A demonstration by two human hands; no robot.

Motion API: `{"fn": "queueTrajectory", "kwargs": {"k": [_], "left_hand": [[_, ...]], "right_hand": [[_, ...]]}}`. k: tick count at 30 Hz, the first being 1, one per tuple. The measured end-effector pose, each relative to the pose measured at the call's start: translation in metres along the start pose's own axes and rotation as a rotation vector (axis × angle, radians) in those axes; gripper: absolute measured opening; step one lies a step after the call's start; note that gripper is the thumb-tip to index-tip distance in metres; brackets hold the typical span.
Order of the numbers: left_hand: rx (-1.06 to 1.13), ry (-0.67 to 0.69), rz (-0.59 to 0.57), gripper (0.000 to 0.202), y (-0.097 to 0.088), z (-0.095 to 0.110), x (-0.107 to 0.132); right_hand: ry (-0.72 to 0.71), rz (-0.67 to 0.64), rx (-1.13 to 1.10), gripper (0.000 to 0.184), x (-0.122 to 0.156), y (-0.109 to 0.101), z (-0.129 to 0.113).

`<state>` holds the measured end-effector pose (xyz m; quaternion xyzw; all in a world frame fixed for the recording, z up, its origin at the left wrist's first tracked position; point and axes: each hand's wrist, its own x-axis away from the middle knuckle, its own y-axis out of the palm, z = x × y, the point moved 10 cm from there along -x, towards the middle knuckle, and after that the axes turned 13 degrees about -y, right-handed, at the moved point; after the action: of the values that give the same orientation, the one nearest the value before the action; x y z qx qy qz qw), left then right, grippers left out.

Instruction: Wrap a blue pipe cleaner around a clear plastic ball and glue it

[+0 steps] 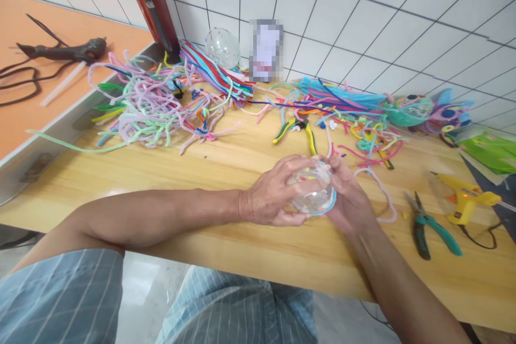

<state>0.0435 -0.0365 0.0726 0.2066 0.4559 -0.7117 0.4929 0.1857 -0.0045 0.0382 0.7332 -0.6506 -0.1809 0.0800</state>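
Both hands meet over the wooden table (226,156), cupped around a clear plastic ball (312,193) with coloured bits inside and a light-blue pipe cleaner along its lower edge. My left hand (274,193) wraps the ball from the left, fingers curled over its top. From the right, my right hand (349,196) presses on it with bent fingers. A pink pipe cleaner (382,193) loops on the table just right of the hands.
Tangled pipe cleaners (161,102) cover the back of the table. Yellow-green pliers (296,129), teal pliers (429,226), a yellow glue gun (463,199), a second clear ball (222,47), a red flask (151,2) and a black glue gun (64,52) lie around.
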Motion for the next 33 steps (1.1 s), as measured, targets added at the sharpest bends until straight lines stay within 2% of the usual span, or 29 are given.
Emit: {"fn": "queueTrajectory", "kwargs": {"k": [7, 14, 19, 26, 30, 33], "left_hand": [[0.026, -0.065, -0.035, 0.088, 0.0, -0.004, -0.006], [0.071, -0.114, 0.065, 0.086, -0.011, -0.008, -0.013], [0.117, -0.148, 0.111, 0.081, -0.017, -0.012, -0.016], [0.241, -0.223, 0.064, 0.081, -0.011, -0.026, -0.017], [0.323, -0.324, 0.047, 0.072, -0.008, -0.034, -0.016], [0.387, -0.432, 0.021, 0.067, -0.006, -0.04, -0.014]], "right_hand": [[0.006, 0.041, 0.05, 0.046, 0.0, -0.004, 0.001], [-0.016, -0.006, 0.117, 0.073, 0.001, 0.0, -0.007], [-0.06, -0.094, 0.265, 0.08, 0.001, 0.0, -0.004], [-0.193, -0.178, 0.515, 0.086, -0.002, -0.007, -0.007], [-0.255, -0.241, 0.614, 0.106, -0.002, -0.009, -0.006], [-0.306, -0.257, 0.707, 0.11, 0.0, -0.006, -0.005]]}}
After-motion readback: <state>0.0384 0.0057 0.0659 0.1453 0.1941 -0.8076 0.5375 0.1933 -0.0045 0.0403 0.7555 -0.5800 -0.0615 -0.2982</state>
